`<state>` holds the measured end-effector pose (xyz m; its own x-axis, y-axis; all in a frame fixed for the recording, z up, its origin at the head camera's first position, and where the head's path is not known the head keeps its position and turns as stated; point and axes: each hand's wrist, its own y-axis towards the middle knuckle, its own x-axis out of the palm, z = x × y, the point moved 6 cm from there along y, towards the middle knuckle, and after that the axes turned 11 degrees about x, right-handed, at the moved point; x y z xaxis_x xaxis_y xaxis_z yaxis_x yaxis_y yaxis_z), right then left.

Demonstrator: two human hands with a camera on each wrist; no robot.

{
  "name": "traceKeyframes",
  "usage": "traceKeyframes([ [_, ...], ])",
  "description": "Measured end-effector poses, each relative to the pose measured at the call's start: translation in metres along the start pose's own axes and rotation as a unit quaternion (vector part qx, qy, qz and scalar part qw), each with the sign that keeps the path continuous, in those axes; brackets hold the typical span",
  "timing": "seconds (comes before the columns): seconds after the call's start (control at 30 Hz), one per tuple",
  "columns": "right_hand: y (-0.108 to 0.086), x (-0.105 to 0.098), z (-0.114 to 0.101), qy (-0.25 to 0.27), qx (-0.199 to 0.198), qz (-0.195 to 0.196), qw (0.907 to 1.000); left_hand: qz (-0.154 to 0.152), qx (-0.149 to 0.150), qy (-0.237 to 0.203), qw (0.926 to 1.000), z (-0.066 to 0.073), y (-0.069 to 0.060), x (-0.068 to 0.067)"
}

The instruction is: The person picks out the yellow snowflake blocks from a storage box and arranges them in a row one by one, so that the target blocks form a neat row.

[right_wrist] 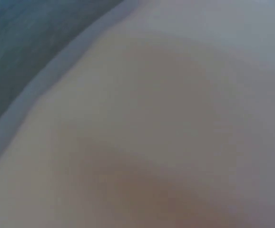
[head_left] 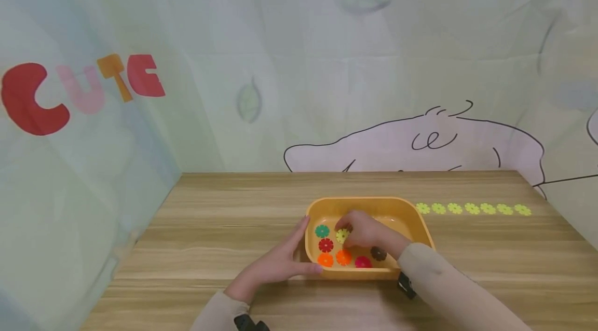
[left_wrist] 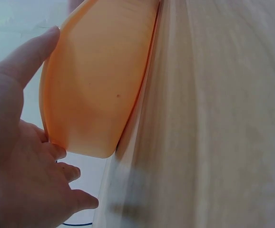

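My left hand steadies the left end of an orange-yellow plastic basket, thumb at the front corner and fingers along the left side. In the left wrist view, the hand spans the basket's outer wall with its fingers spread. Inside the basket, my right hand pinches a yellow flower-shaped disc near the floor. Around it lie a green disc, a red disc, orange discs, a pink disc and a dark disc. The right wrist view is too blurred to read.
A row of several yellow flower discs runs along the wooden table to the right of the basket's back corner. Behind the table hangs a printed cloth backdrop.
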<state>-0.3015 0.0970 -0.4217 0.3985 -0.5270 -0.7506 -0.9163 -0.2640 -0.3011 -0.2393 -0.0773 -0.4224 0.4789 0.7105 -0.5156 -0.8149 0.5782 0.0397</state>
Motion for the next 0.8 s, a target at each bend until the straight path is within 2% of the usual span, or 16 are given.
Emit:
traceKeyframes([
  [0.2, -0.0018, 0.0004, -0.0003, 0.003, 0.005, -0.003, 1.0000, 0.000, 0.001, -0.001, 1.0000, -0.0006, 0.0005, 0.0009],
  [0.5, -0.0018, -0.0017, -0.0022, -0.034, -0.011, 0.002, 0.9994, 0.000, 0.000, 0.002, 1.0000, -0.0005, -0.0001, -0.0004],
  [0.8, -0.0028, 0.0013, -0.0008, -0.024, -0.008, -0.010, 0.9996, -0.001, 0.002, -0.008, 1.0000, -0.0022, 0.0012, 0.0004],
])
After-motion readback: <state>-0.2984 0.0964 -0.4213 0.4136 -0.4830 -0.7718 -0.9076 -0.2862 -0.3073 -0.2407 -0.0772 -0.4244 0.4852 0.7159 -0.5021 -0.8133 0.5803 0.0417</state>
